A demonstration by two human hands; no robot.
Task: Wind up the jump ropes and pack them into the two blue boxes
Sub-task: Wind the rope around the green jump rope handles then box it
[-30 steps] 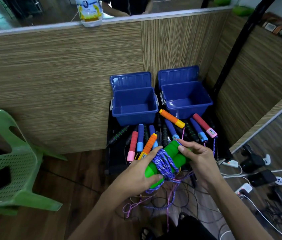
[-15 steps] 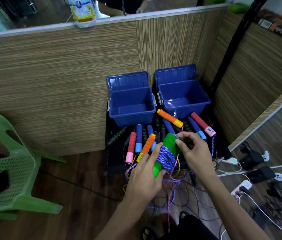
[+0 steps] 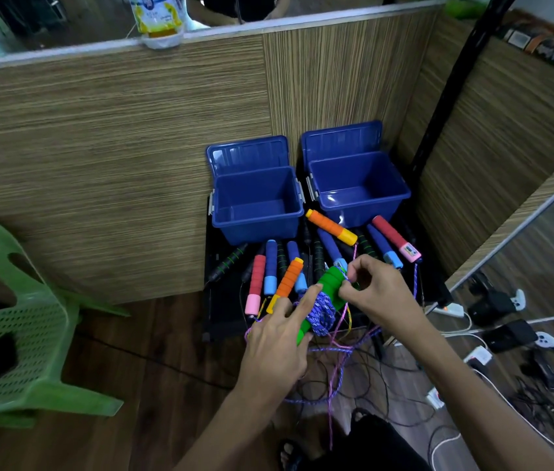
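Two open blue boxes, the left box and the right box, stand side by side against the wooden wall, both with nothing inside. Below them lie several jump-rope handles in red, blue, orange and black. My left hand holds a pair of green handles from below, with a purple-blue rope coiled round their middle. My right hand pinches the rope's strand at the upper end of the green handles. Loose rope trails down to the floor.
A green plastic chair stands at the left. Cables, a power strip and white game controllers lie on the floor at the right. Wooden panels close off the back and right side. A mirror edge runs along the right.
The green handles have tilted more upright and moved slightly toward the boxes. My right hand has shifted from gripping the handles to pinching the rope at their top end.
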